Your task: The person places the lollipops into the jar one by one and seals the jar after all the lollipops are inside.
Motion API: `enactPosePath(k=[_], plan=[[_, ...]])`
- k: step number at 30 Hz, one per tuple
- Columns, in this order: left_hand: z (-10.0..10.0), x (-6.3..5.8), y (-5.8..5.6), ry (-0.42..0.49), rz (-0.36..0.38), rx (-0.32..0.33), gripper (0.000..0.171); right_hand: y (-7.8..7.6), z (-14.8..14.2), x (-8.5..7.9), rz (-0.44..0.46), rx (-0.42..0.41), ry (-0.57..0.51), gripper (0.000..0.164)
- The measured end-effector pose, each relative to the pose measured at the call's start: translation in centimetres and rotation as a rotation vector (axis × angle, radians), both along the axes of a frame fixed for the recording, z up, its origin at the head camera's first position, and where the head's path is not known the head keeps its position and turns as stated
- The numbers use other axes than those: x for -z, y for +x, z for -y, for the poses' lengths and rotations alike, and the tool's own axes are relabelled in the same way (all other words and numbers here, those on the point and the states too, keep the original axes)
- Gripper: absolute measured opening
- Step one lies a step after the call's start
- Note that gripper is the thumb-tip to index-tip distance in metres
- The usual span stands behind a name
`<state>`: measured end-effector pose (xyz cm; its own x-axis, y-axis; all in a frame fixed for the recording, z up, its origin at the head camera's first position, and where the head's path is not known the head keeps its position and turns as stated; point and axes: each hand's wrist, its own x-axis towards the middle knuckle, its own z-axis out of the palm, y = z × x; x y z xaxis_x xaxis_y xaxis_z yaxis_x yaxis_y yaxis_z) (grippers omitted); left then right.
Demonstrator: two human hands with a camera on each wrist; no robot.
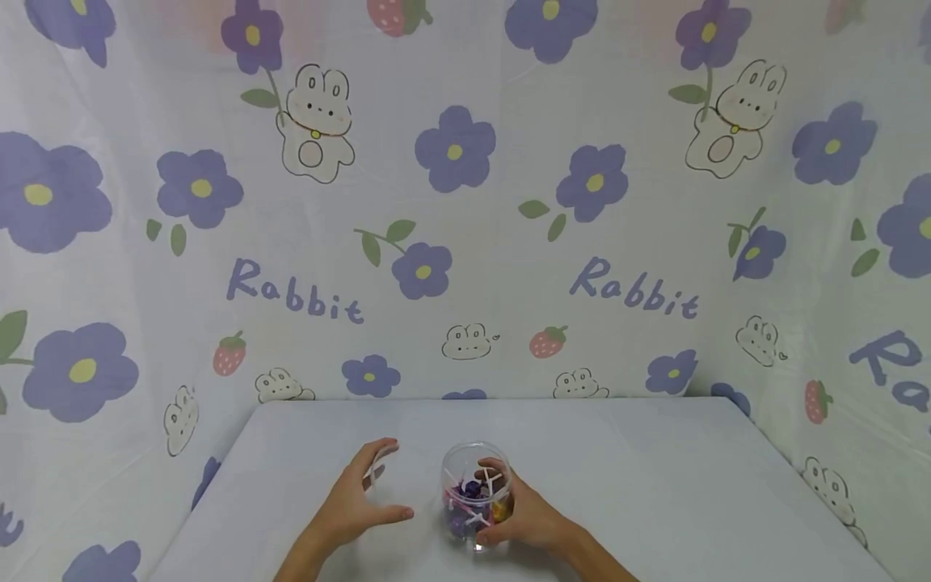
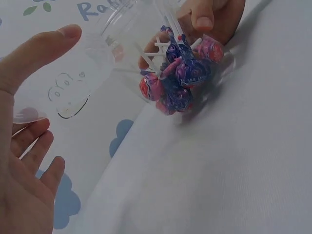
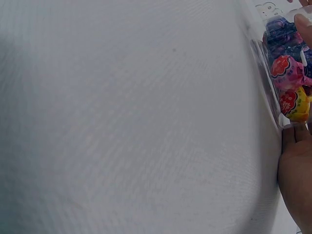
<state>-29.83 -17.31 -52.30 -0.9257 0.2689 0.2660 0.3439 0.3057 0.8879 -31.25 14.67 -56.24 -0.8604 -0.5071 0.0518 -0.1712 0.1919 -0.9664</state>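
Observation:
A clear round jar (image 1: 476, 493) stands on the white table with its mouth uncovered. Inside are several lollipops (image 2: 178, 80) in purple, pink and yellow wrappers, their white sticks pointing various ways. My right hand (image 1: 534, 513) grips the jar's right side, thumb in front and fingers round the back. To the left of the jar, apart from it, my left hand (image 1: 349, 497) holds a see-through lid (image 1: 374, 467) between thumb and fingers. The lid's edge shows faintly in the left wrist view, and much of its outline is hard to make out.
A white cloth covers the table (image 1: 625, 453), which ends at a back edge behind the jar. Curtains (image 1: 465, 218) printed with flowers, rabbits and strawberries hang behind it and along both sides.

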Motion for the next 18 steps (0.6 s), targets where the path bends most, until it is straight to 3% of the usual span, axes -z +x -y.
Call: enactPosePath(k=[3,9,14,18], plan=[[-0.6,-0.6,-0.2,0.098,0.021,0.041,0.092,0.1,-0.1,0.0,0.009,0.009,-0.002,0.103],[-2.7,-2.4,-0.9,0.300,0.051,0.186,0.096,0.1,-0.1,0.0,-0.001,0.010,0.004,0.101],[-4.6,-3.5,-1.6,0.336,0.048,0.282,0.093,0.1,-0.2,-0.1,-0.015,0.005,0.010,0.102],[-5.7,-3.9,-2.1,0.304,0.022,0.303,0.091,0.2,-0.2,-0.2,-0.022,0.003,0.026,0.102]])
